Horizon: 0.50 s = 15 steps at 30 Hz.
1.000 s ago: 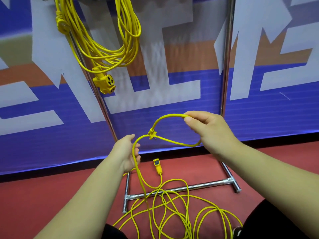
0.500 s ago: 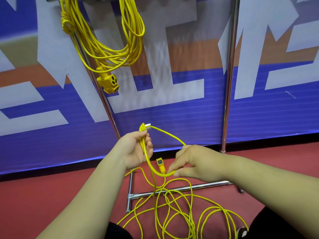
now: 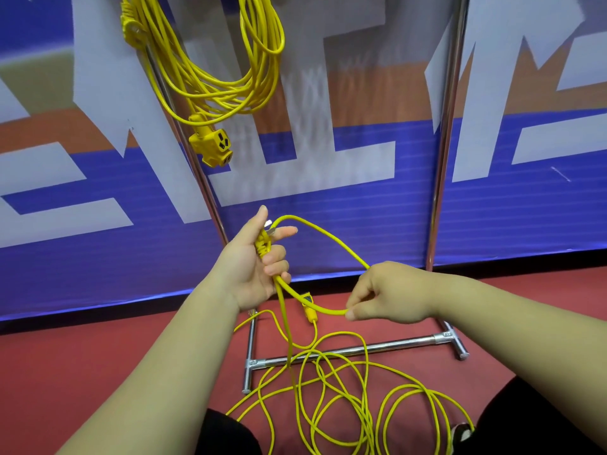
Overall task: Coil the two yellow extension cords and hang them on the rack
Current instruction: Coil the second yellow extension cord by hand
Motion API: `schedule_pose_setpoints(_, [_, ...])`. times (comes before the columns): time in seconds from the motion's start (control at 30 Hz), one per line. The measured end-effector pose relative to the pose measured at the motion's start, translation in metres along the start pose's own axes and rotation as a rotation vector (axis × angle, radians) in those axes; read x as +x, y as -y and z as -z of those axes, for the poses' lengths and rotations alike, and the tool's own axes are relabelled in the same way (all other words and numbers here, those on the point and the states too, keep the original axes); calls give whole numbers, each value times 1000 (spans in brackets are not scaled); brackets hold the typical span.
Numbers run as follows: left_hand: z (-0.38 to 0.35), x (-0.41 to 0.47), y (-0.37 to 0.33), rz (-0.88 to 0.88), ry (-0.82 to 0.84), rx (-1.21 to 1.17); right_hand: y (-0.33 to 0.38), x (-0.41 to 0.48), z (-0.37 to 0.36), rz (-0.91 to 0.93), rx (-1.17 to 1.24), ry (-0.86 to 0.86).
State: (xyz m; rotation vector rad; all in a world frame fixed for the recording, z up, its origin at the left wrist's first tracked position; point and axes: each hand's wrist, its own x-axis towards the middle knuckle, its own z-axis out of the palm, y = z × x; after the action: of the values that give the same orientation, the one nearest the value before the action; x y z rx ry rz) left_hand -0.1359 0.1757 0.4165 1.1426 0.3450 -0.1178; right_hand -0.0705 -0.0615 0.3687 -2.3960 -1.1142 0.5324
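Gripping the plug end of the loose yellow cord (image 3: 331, 239), the left hand (image 3: 254, 270) is closed around it with the thumb raised and the forefinger stretched out, the metal prongs showing just above the fist. From there the cord arcs up and over to the right hand (image 3: 391, 293), which pinches it between thumb and fingertips at the bottom of a single loop. Below both hands, the remainder of this cord lies in loose, overlapping tangles on the red floor (image 3: 82, 372), draped across the lower crossbar of the metal rack (image 3: 361, 351). A small yellow socket end (image 3: 308, 308) hangs just below the loop, between the two hands. Up at the top left, the other yellow cord (image 3: 210, 64) is coiled and hangs from the rack beside its slanted left post, its chunky outlet block (image 3: 213, 147) dangling underneath. A blue, white and orange banner (image 3: 361, 178) stands behind the rack.
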Motion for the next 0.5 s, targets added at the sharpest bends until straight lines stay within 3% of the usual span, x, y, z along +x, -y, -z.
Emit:
schedule_pose_setpoints(0.3, [-6, -5, 2, -64, 154, -20, 11, 4, -14, -69, -279, -83])
schedule_pose_setpoints(0.5, [-13, -7, 3, -149, 243, -90, 41, 9, -25, 21, -4, -226])
